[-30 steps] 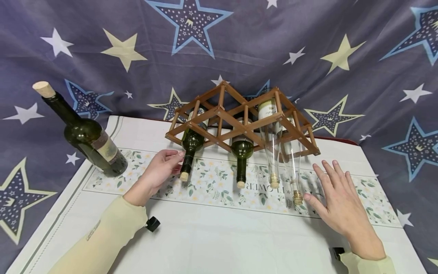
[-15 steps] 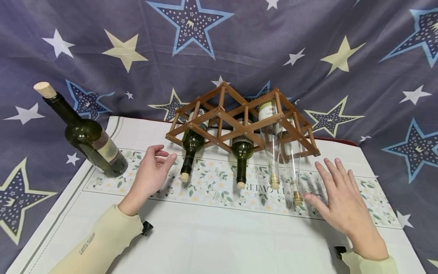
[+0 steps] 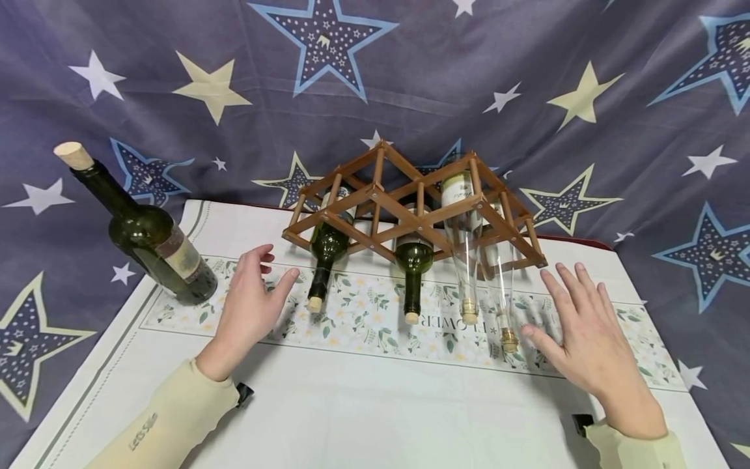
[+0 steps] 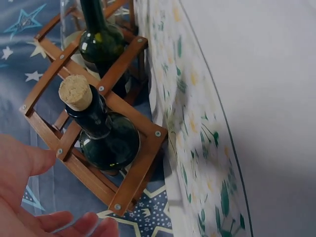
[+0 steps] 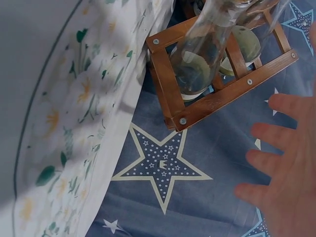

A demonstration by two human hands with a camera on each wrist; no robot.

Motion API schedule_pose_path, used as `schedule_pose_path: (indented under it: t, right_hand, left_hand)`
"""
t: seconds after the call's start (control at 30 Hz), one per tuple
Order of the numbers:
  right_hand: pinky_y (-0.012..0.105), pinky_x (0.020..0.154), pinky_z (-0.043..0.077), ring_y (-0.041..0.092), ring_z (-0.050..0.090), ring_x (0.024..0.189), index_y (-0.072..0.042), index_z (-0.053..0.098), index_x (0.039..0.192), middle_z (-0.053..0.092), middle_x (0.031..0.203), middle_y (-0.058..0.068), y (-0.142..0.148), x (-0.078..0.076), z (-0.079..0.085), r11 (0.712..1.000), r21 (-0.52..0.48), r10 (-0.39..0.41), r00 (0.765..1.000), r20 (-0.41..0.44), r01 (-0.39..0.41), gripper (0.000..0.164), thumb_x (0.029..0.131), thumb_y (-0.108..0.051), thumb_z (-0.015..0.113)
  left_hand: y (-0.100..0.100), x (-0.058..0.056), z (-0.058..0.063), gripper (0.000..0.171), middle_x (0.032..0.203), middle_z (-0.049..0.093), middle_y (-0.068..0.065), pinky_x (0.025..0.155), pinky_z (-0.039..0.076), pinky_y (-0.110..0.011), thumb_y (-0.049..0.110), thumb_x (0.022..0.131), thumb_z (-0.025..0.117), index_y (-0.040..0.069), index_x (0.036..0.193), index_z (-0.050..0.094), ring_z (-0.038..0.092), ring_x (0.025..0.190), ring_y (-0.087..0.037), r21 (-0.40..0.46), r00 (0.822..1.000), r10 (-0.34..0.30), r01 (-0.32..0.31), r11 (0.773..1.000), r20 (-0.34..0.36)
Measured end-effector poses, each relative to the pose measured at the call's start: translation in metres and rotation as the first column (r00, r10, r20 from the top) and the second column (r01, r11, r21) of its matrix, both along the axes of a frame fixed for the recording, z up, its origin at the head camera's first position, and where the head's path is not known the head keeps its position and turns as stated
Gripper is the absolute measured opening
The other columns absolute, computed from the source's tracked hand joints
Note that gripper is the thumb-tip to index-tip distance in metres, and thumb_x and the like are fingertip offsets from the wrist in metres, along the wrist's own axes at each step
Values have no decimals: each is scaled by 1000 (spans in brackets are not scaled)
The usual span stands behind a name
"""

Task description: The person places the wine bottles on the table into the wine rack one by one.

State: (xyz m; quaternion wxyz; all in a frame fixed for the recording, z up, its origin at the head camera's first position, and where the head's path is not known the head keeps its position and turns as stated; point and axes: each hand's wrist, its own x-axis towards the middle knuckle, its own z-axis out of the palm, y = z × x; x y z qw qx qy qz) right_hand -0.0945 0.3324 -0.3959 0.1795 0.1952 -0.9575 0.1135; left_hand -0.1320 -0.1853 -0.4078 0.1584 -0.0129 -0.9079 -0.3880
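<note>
A brown wooden lattice wine rack (image 3: 375,190) stands at the back of the table. Two green wine bottles, one at the left (image 3: 329,242) and one in the middle (image 3: 414,257), lie in it with corked necks toward me. To their right rest two clear glass bottles, an upper one (image 3: 465,241) and a lower one (image 3: 502,286). My left hand (image 3: 249,299) is apart from the leftmost bottle, fingers relaxed and holding nothing. My right hand (image 3: 592,339) is spread beside the lower clear bottle's cork, also holding nothing. In the left wrist view, the corked green bottle (image 4: 111,138) sits within the rack.
Another corked green wine bottle (image 3: 158,241) stands upright at the table's left. A floral runner (image 3: 363,312) crosses the white tablecloth (image 3: 398,417). A dark star-patterned curtain (image 3: 433,78) hangs close behind the rack.
My left hand has drawn back leftward from the leftmost bottle's neck, its fingers loosening. My right hand has shifted very slightly. The bottles and rack stay where they were.
</note>
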Motion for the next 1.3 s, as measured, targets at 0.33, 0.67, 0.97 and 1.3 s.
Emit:
schedule_pose_path:
  t: [0.33,0.67,0.97,1.3]
  right_hand:
    - [65,127,8,45,15,160,-12,33,167,30,169,23,-2,-4,4,1000,2,-4,1000,-14,4,92,97,-61,67]
    - [63,128,5,43,12,161,-15,29,169,30,169,24,-4,-4,5,1000,6,-4,1000,-5,4,93,97,-60,68]
    - [63,128,5,43,12,161,-15,29,169,29,169,24,-4,-5,4,1000,9,-2,1000,-4,2,93,97,-61,66]
    - [66,127,8,43,13,161,-15,29,169,30,169,24,-5,-5,5,1000,16,-5,1000,-6,5,93,97,-62,66]
  left_hand:
    - [-13,2,-8,67,132,55,-30,102,42,-59,20,94,83,-9,145,50,51,120,-49,-201,944,29,-100,974,-328]
    - [-27,5,-6,65,138,52,-31,101,38,-63,25,96,77,-8,145,50,45,117,-54,-255,859,28,-182,950,-512]
    - [-38,3,-5,68,143,48,-30,113,29,-63,22,90,82,-5,143,49,39,128,-53,-166,755,99,-267,949,-648]
    - [-44,2,4,75,153,42,-20,121,19,-63,16,82,86,1,143,46,33,141,-46,-27,626,224,-366,930,-747]
